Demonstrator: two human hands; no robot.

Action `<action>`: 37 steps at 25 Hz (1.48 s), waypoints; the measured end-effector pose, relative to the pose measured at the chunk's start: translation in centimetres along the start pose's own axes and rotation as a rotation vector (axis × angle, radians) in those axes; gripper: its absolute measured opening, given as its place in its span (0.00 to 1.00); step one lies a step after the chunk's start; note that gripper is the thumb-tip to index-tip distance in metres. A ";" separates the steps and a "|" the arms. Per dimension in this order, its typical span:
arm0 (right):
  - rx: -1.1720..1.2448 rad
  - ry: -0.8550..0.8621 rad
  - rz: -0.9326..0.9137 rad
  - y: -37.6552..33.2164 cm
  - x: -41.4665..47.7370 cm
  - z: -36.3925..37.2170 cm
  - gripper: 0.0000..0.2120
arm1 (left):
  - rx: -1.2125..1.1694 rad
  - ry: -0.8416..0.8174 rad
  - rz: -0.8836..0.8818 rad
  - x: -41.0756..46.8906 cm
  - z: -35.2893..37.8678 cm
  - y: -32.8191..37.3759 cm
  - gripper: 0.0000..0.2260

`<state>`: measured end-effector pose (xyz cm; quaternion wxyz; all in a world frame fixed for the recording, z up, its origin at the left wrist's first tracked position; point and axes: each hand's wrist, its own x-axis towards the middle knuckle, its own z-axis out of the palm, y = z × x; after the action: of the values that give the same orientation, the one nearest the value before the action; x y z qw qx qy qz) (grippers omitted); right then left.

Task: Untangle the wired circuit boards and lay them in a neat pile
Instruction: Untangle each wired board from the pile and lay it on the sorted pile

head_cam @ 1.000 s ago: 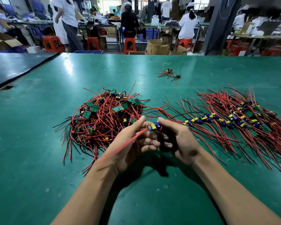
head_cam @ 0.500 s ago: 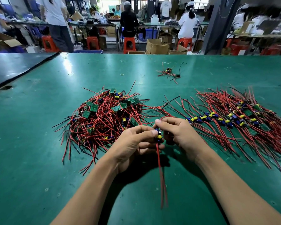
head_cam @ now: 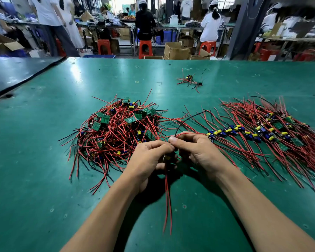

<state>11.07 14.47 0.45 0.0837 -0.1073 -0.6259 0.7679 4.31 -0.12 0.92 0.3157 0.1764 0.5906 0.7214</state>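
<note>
While left hand (head_cam: 149, 160) and right hand (head_cam: 198, 150) both grip one red-wired circuit board (head_cam: 168, 158), tangled red-wire heap (head_cam: 116, 130) sits at 10 o'clock.

No legible text or labels anywhere.

On the worktable (head_cam: 44, 179), a tangled heap of wired circuit boards (head_cam: 116, 130) lies left of a laid-out pile (head_cam: 262, 135). Between them, nearer the camera, the left hand (head_cam: 149, 160) and right hand (head_cam: 198, 151) hold a wired board (head_cam: 168, 158). A stray cluster (head_cam: 189, 80) lies well behind.
</note>
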 end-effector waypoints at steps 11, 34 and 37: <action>-0.033 0.234 0.020 0.7 0.9 0.0 0.13 | 0.233 0.100 0.119 -0.6 1.1 -0.7 0.07; 0.051 -0.146 0.028 -0.1 0.0 -1.4 0.09 | 0.017 -0.007 -0.031 -0.9 0.4 0.2 0.11; 0.081 -0.102 0.032 0.2 0.2 -1.1 0.09 | 0.018 -0.001 -0.025 -0.9 0.5 0.2 0.10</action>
<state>11.21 15.55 0.05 0.0438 -0.0747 -0.5959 0.7984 5.25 -0.40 1.37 0.3232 0.1723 0.5990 0.7121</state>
